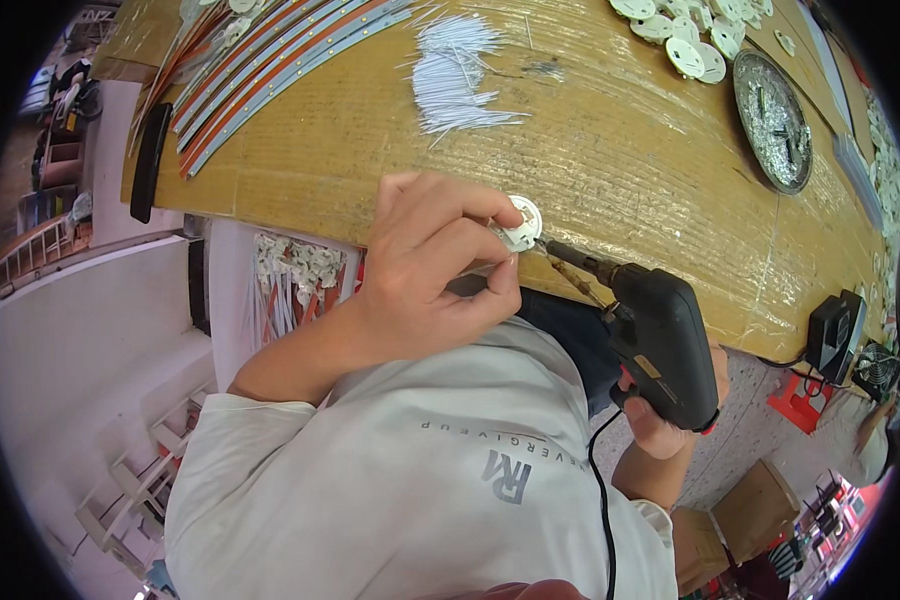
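Near the table's front edge, my left hand (425,270) pinches a small white round plastic piece (527,222) between thumb and fingers. My right hand (658,428) is wrapped around the handle of a black soldering gun (665,340), partly hidden behind its body. The gun's metal tip points left and reaches the lower right rim of the white piece; whether it touches cannot be made out. A thin metal guide tube runs beneath the barrel. From the handle a black cord (602,500) hangs down in front of my shirt.
Beyond my hands lies a pile of thin white wires (455,80). Grey and orange LED strips (260,75) fill the far left, near a black bar (150,160). White discs (685,58) and a round metal dish (773,120) sit far right. A black box (832,325) stands at the right edge.
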The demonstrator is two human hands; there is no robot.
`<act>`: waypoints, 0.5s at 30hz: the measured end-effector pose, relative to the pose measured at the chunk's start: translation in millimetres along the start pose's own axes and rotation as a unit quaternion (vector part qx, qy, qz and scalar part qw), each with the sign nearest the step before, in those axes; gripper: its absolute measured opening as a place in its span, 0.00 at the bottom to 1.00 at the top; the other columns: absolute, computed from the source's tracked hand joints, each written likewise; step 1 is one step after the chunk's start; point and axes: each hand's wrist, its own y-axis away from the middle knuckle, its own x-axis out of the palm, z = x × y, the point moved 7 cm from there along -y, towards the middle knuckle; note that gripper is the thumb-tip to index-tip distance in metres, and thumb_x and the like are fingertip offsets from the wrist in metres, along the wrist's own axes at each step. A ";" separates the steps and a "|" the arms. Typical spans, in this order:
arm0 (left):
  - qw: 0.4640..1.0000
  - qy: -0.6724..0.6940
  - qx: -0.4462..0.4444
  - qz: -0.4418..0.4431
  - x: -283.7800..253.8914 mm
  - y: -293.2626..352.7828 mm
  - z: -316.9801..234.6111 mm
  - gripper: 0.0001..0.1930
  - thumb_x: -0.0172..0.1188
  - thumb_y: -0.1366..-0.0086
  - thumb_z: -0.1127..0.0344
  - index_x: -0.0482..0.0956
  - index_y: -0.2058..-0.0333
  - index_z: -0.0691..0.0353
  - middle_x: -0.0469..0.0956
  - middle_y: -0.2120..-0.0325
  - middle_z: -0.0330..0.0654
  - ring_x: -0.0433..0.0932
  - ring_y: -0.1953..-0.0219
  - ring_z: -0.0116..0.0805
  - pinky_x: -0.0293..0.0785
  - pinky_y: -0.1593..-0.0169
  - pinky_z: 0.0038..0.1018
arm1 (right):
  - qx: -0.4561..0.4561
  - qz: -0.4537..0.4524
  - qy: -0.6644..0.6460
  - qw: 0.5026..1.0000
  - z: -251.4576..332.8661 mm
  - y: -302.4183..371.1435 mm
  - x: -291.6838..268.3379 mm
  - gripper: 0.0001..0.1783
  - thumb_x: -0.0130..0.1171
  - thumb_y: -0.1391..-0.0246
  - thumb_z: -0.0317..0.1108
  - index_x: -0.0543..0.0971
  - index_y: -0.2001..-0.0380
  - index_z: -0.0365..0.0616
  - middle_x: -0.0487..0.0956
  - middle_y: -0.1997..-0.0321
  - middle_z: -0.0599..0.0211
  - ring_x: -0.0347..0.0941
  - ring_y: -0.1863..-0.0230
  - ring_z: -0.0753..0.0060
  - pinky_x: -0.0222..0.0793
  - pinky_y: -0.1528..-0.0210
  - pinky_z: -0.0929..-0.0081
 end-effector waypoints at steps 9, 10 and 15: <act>1.000 0.001 -0.008 0.001 0.2 -0.9 -0.7 0.13 0.70 0.55 0.80 0.79 0.72 0.57 0.84 0.60 0.40 0.79 0.65 0.34 0.63 0.53 0.34 | -0.098 0.038 0.055 0.993 7.0 -3.9 3.2 0.18 0.65 0.71 0.35 0.83 0.71 0.39 0.79 0.78 0.63 0.75 0.78 0.55 0.71 0.71 0.64; 1.000 0.001 -0.009 0.002 0.2 -0.7 -0.4 0.13 0.70 0.55 0.80 0.79 0.72 0.57 0.84 0.60 0.40 0.79 0.65 0.34 0.63 0.53 0.34 | -0.098 0.039 0.055 0.993 6.8 -4.6 3.7 0.18 0.65 0.71 0.35 0.83 0.71 0.39 0.79 0.78 0.63 0.75 0.78 0.55 0.71 0.71 0.64; 1.000 0.001 -0.008 0.000 0.4 -0.6 0.2 0.13 0.70 0.55 0.79 0.78 0.72 0.57 0.84 0.60 0.40 0.79 0.64 0.35 0.63 0.53 0.34 | -0.099 0.037 0.042 0.994 8.0 -7.5 6.6 0.18 0.64 0.74 0.35 0.82 0.73 0.38 0.76 0.79 0.63 0.72 0.80 0.56 0.68 0.73 0.64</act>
